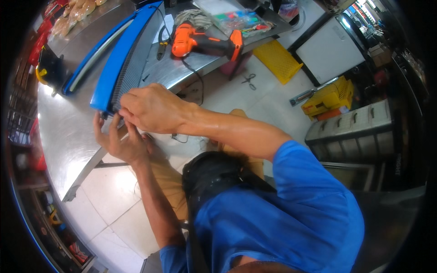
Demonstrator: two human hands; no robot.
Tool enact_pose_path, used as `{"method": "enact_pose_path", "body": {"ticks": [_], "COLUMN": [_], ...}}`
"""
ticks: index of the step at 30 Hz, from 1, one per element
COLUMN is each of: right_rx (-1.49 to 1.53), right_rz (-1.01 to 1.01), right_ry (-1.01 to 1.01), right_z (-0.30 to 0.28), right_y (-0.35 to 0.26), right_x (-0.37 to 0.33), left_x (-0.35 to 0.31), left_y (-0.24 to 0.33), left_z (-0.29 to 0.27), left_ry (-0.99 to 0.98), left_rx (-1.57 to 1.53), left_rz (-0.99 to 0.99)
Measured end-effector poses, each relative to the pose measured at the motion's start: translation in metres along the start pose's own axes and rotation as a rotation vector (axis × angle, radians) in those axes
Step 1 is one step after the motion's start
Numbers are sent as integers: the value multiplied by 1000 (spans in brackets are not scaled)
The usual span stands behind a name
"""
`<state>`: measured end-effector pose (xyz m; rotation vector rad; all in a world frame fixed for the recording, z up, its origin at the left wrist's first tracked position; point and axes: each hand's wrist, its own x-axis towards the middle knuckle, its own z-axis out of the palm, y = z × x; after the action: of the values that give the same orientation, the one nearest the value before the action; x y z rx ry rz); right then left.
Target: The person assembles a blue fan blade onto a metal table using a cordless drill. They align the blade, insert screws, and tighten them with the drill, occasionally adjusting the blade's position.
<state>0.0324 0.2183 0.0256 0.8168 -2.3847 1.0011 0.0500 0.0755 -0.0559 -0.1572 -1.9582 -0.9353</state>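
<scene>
A long blue housing with a dark mesh grille [120, 58] lies on the metal table, its near end at the table's edge. My right hand [152, 109] is closed in a pinch at that end's corner; what its fingertips hold is hidden. Below it, my left hand [123, 141] has its bent fingertips against the underside of the same end, gripping it. Left of the housing runs a second curved blue strip with a pale inner band [98, 57]. An orange and black power drill [202, 43] lies on its side farther right, beside dark-handled pliers [161, 49].
A bundle of grey gloves [193, 19] and a plastic bag of coloured items [241, 20] lie behind the drill. A black and yellow object [48, 68] stands at the table's left. Scissors [249, 82], a yellow basket [278, 61] and a yellow toolbox [332, 98] are on the floor.
</scene>
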Motion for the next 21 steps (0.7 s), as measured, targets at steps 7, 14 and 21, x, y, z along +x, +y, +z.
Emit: {"method": "enact_pose_path", "body": {"ticks": [7, 14, 21], "right_rx": [-184, -350, -195], "right_rz": [-33, 83, 90], "right_ry": [42, -39, 128], "right_z": [-35, -31, -21], "right_y": [67, 123, 110], "right_x": [-3, -5, -5], "left_x": [-3, 15, 23], "left_y": [-3, 15, -4], "left_z": [3, -4, -19], "left_ry": [24, -32, -73], "left_rx": [40, -105, -55], "left_rz": [-164, -209, -167]}}
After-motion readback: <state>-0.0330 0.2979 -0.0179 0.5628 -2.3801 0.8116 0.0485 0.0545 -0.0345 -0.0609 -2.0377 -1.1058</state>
